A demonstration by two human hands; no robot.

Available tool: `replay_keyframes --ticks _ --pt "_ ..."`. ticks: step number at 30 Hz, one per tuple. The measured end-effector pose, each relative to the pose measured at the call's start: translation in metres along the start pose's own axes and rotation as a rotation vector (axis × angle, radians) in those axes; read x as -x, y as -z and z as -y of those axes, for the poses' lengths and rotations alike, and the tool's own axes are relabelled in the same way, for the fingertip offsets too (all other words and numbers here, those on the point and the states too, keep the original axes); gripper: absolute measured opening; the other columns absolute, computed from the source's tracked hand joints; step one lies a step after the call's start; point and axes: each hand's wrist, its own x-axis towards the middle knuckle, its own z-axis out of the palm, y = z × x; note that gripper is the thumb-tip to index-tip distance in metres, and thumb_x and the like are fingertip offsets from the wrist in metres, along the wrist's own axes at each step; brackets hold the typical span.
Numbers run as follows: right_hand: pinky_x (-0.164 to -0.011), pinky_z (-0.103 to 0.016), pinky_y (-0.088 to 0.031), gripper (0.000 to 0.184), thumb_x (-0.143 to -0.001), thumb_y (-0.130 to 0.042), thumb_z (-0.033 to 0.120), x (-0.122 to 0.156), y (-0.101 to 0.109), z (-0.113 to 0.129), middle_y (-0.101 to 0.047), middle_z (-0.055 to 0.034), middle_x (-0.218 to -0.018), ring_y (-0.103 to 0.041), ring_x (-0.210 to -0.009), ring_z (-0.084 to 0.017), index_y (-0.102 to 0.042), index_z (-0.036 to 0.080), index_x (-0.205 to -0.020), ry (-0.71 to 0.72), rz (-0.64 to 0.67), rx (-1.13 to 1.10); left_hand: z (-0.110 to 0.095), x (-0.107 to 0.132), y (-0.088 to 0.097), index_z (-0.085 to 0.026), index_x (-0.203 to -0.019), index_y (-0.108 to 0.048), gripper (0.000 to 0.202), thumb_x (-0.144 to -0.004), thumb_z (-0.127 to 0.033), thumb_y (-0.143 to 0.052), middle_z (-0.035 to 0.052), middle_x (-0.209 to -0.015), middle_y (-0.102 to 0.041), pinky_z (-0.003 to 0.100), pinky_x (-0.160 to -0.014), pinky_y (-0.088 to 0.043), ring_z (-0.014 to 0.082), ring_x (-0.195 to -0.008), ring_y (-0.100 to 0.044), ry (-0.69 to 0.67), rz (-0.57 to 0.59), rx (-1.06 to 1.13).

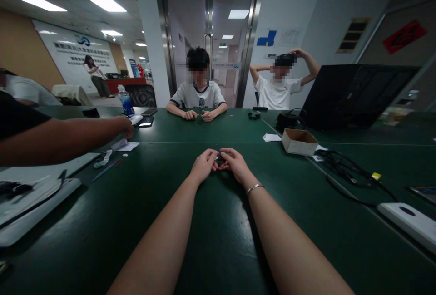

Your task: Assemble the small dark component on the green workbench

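Observation:
Both my arms stretch forward over the dark green table (218, 231). My left hand (205, 164) and my right hand (235, 162) meet near the middle of the view, fingers closed around a small dark object (220, 159). It looks black with a shiny part, but the fingers cover most of it and its kind cannot be made out. A silver bracelet (255, 188) circles my right wrist.
An open cardboard box (299, 142) and black cables (347, 168) lie to the right, near a large black monitor (354, 95). A co-worker's arm (68, 138) reaches in from the left, above papers (126, 145). Two people sit opposite.

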Motion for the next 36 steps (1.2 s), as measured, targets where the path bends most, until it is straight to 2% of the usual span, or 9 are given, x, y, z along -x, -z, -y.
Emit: replay_keyframes --ticks 4,7,11,15,17,21,27,32,36 --pt "-0.045 -0.018 -0.055 0.016 -0.084 -0.069 0.018 0.0003 0.0015 -0.0005 -0.061 0.0026 -0.066 -0.062 -0.047 -0.01 -0.062 0.017 -0.097 -0.002 -0.021 -0.02 -0.0057 0.0024 0.0002 -0.017 -0.105 -0.055 0.029 -0.088 -0.04 -0.053 -0.0001 -0.067 -0.064 0.02 -0.053 -0.042 0.0109 -0.054 -0.06 0.038 0.008 0.039" --pt "-0.047 -0.018 -0.056 0.015 -0.084 -0.069 0.016 0.0003 0.0017 -0.0008 -0.06 0.0023 -0.068 -0.062 -0.049 -0.01 -0.062 0.017 -0.097 0.005 -0.026 -0.041 -0.0048 0.0021 0.0007 -0.017 -0.099 -0.055 0.022 -0.087 -0.035 -0.055 0.0023 -0.074 -0.068 0.021 -0.055 -0.043 0.0119 -0.057 -0.063 0.048 -0.002 0.001" --pt "-0.05 -0.02 -0.058 0.017 -0.083 -0.067 0.011 0.0011 0.001 0.0004 -0.061 0.0016 -0.07 -0.063 -0.051 -0.01 -0.062 0.018 -0.097 -0.009 -0.024 -0.065 -0.0014 0.0007 0.001 -0.016 -0.087 -0.058 0.027 -0.09 -0.042 -0.051 0.0045 -0.076 -0.069 0.023 -0.056 -0.044 0.014 -0.059 -0.065 0.059 -0.057 -0.102" --pt "-0.054 -0.022 -0.06 0.019 -0.083 -0.066 0.008 0.0017 0.0007 0.0012 -0.06 0.0017 -0.071 -0.065 -0.055 -0.011 -0.062 0.018 -0.099 -0.015 -0.016 -0.081 -0.0015 0.0015 0.001 -0.017 -0.08 -0.06 0.039 -0.092 -0.051 -0.044 0.0036 -0.07 -0.066 0.025 -0.057 -0.045 0.0152 -0.058 -0.064 0.057 -0.037 -0.196" --pt "-0.054 -0.021 -0.059 0.019 -0.082 -0.067 0.009 0.0012 0.001 0.0007 -0.06 0.0014 -0.072 -0.065 -0.056 -0.011 -0.062 0.018 -0.099 -0.014 -0.024 -0.081 -0.0019 0.0021 0.0011 -0.018 -0.088 -0.062 0.035 -0.092 -0.048 -0.045 0.0037 -0.078 -0.068 0.025 -0.058 -0.045 0.0146 -0.06 -0.064 0.03 -0.03 -0.199" --pt "-0.055 -0.023 -0.061 0.018 -0.083 -0.067 0.008 0.0001 0.0015 -0.0001 -0.06 0.0011 -0.072 -0.064 -0.054 -0.011 -0.063 0.017 -0.097 -0.018 -0.035 -0.097 -0.0008 0.0019 0.0015 -0.02 -0.107 -0.061 0.024 -0.086 -0.03 -0.058 0.0049 -0.101 -0.067 0.025 -0.064 -0.048 0.012 -0.066 -0.063 -0.046 -0.062 -0.191" --pt "-0.055 -0.023 -0.061 0.016 -0.084 -0.065 0.009 0.0008 0.002 0.0004 -0.063 -0.0003 -0.074 -0.065 -0.057 -0.012 -0.063 0.017 -0.098 -0.009 -0.007 -0.084 0.0026 0.001 0.0018 -0.02 -0.103 -0.062 0.029 -0.092 -0.041 -0.046 -0.0007 -0.071 -0.061 0.022 -0.055 -0.042 0.0104 -0.055 -0.055 -0.042 -0.017 -0.164" --pt "-0.056 -0.025 -0.062 0.017 -0.083 -0.067 0.009 0.0013 0.002 0.0014 -0.062 -0.0006 -0.075 -0.064 -0.056 -0.012 -0.063 0.017 -0.098 -0.018 -0.025 -0.093 0.0017 0.0012 0.0021 -0.02 -0.104 -0.062 0.023 -0.087 -0.033 -0.054 0.0006 -0.082 -0.063 0.022 -0.056 -0.044 0.0091 -0.057 -0.056 -0.028 -0.03 -0.134" --pt "-0.055 -0.024 -0.061 0.017 -0.083 -0.066 0.009 0.0021 0.0011 0.0023 -0.061 -0.0001 -0.074 -0.064 -0.056 -0.012 -0.063 0.017 -0.097 -0.012 -0.017 -0.087 0.0001 0.0013 0.0018 -0.019 -0.104 -0.061 0.027 -0.09 -0.037 -0.047 -0.0008 -0.07 -0.06 0.021 -0.05 -0.04 0.0093 -0.051 -0.052 -0.008 -0.019 -0.108"
